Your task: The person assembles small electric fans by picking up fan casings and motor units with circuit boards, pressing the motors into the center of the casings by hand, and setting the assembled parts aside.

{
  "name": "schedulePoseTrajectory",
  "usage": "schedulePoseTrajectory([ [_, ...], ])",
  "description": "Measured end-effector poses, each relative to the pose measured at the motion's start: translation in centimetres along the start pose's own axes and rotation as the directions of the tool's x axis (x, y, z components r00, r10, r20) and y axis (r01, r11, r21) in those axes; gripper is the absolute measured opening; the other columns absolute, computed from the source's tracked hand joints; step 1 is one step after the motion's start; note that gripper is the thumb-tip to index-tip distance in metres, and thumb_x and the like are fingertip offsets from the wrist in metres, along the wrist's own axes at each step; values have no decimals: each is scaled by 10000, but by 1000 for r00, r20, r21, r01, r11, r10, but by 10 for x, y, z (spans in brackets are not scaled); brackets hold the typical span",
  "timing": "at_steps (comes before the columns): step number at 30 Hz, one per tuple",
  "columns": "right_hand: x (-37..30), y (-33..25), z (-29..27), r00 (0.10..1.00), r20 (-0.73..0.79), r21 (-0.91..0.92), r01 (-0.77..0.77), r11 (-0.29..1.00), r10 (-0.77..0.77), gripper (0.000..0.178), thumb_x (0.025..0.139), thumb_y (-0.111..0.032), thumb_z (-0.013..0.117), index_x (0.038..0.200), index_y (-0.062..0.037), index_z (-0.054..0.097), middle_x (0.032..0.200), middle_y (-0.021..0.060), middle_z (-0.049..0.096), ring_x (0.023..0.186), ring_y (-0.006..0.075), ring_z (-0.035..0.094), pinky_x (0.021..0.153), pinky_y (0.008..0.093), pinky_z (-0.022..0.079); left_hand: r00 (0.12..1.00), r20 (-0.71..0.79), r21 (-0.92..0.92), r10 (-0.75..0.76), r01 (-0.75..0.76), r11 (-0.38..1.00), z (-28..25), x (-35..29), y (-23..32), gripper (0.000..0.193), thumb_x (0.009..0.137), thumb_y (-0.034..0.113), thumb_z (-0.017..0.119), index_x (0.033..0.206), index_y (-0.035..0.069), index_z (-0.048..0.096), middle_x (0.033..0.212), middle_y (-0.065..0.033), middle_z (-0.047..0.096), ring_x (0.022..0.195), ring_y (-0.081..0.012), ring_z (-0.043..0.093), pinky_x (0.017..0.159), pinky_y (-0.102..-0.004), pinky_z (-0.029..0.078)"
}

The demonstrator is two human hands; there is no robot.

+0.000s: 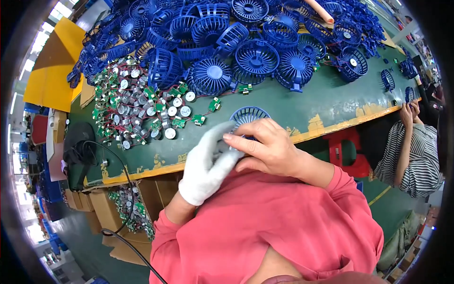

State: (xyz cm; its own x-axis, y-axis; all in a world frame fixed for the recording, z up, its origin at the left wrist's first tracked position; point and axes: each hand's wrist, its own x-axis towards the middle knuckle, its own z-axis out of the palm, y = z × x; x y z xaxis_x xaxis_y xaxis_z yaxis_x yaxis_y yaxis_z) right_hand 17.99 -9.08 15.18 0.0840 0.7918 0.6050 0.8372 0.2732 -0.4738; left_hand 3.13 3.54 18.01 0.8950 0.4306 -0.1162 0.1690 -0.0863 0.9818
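Observation:
A blue round plastic fan cage [249, 113] is held in front of my chest at the table's edge, its slatted rim showing beyond my fingers. My left hand [205, 163], in a white glove, curls closed around its near left side. Over the cage lies my bare right hand [267, 146], with thumb and index finger bent together towards the gloved fingers. Whatever sits between those fingertips is mostly hidden. Left of my hands, a heap of small silver motors [137, 102] with green circuit boards and red wires spreads over the green table [288, 106].
Many blue fan cages [215, 73] are piled along the far side. A cardboard box [106, 208] of more motors stands below the table at left. A black cable [127, 182] hangs nearby. At right, another person [409, 146] works beside a red stool [347, 154].

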Motion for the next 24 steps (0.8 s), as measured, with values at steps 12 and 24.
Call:
schedulePoseTrajectory([
  [12,7,30,-16,961,266,-376,24,926,82,274,750,-163,713,1008,-101,644,856,29,588,874,210,546,898,421,379,941,37,785,338,-237,573,15,9,-25,475,702,202,765,1141,127,597,1082,-127,574,936,-318,602,750,-402,512],
  [24,13,35,-16,900,434,-277,97,956,34,106,787,-170,637,774,-70,604,768,55,593,803,207,549,762,341,398,890,185,774,417,-393,496,-8,23,-32,283,710,140,731,985,146,665,989,-47,602,868,-271,584,717,-375,475],
])
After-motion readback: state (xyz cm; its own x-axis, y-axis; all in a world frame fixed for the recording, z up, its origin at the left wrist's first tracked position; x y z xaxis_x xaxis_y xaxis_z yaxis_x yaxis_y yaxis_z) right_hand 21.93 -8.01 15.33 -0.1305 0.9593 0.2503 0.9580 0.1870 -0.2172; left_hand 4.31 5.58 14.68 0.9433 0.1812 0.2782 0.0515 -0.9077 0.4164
